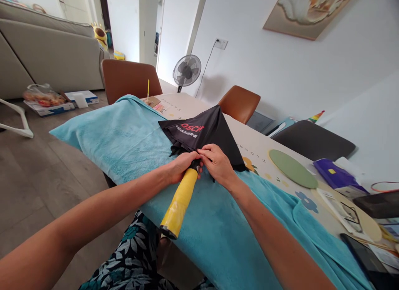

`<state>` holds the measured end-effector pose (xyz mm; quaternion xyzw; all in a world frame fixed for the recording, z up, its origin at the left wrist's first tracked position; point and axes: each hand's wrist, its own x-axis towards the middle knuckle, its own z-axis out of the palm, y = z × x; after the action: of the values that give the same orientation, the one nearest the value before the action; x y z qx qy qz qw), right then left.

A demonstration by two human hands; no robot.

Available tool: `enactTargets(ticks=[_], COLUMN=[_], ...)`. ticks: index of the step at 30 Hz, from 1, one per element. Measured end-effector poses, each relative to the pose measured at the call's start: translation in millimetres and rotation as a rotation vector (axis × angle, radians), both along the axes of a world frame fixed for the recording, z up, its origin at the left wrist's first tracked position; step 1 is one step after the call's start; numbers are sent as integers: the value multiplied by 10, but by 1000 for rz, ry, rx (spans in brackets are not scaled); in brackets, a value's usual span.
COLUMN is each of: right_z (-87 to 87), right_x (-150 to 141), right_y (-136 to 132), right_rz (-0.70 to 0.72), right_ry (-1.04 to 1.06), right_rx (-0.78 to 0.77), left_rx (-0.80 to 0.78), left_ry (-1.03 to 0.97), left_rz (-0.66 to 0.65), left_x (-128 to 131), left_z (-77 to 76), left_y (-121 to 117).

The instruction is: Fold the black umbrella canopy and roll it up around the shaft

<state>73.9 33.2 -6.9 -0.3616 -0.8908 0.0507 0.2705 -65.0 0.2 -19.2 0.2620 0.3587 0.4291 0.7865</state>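
Observation:
A black umbrella (215, 128) with red and white lettering lies partly folded on a turquoise cloth (121, 136), its canopy pointing away from me. Its yellow-wrapped handle (179, 202) points back toward my lap. My left hand (184, 166) is closed round the top of the handle, where it meets the black shaft. Beside it, my right hand (216, 163) pinches at the canopy's gathered lower edge, close to the shaft. The fingertips of both hands nearly meet, and the shaft between them is mostly hidden.
The cloth covers the near side of a pale table (262, 157). Toward the right lie a green oval mat (293, 168), a purple packet (338, 173), glasses (350, 215) and a black phone (368, 256). Brown chairs (129, 80) and a fan (187, 70) stand beyond.

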Motion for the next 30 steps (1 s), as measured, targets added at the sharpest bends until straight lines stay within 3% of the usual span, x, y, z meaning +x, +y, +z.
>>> enactTargets(ticks=[4,7,10,16,18,20,26,30], right_z=[-15,-3,44,289,365,403,367,441], right_x=[35,86,207,684,837,933,854,757], right_y=[9,-29,-93,-229,-245,-226,-60,15], right_rz=[26,-5,-175,-514,-579,-629,-567,-491], right_ry=[36,164,356,594,630,671,751,738], right_rx=[-126,-171,-71,146,181,163,-73,-103], left_rx=[57,13,-58,-200,-197,-228,-265,-242], left_ry=[169,138,-71,-831,-946,-930,-876,-942], left_rz=[36,16,-4,-4,14,-14,-35,-73], left_x=[37,22,-68,-300,-266,-148,314,389], left_z=[-54,-58,-11,141,172,202,388,403], left_y=[-6,10,25,-6,-1,24,167,294])
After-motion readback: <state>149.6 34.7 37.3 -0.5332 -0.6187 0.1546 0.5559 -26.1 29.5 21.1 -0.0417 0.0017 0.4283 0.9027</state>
